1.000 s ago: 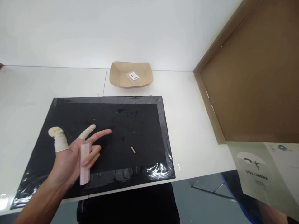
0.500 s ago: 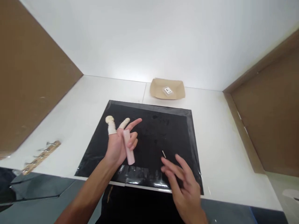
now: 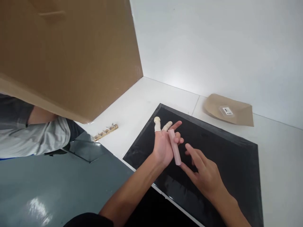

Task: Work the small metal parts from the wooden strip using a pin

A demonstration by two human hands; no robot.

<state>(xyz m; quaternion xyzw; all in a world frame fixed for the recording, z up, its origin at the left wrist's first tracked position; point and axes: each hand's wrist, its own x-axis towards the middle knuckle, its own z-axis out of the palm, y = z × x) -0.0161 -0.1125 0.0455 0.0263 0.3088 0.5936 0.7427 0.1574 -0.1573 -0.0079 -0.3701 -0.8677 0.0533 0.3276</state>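
My left hand (image 3: 163, 148), palm up, holds a pale pink bar (image 3: 174, 148) with its ring and little fingers curled over it. White finger cots (image 3: 157, 125) cover the thumb and index finger, which stretch out apart from each other. To the right is my right hand (image 3: 205, 175), its thumb and fingers spread. The thumb tip meets the lower end of the bar, or comes very close to it. I see nothing between the right fingers. Under both hands lies a black mat (image 3: 227, 151).
A brown cardboard tray (image 3: 243, 115) with a small labelled clear packet (image 3: 226, 111) stands at the back right. At the left table edge lies a wooden strip with metal hooks (image 3: 106, 131). A cardboard partition (image 3: 78, 56) rises on the left; a person's sleeve (image 3: 47, 135) shows beyond it.
The view has swung left, bringing the person beyond the partition into sight. My right hand has come up to the pink bar. The small thin piece on the mat no longer shows.
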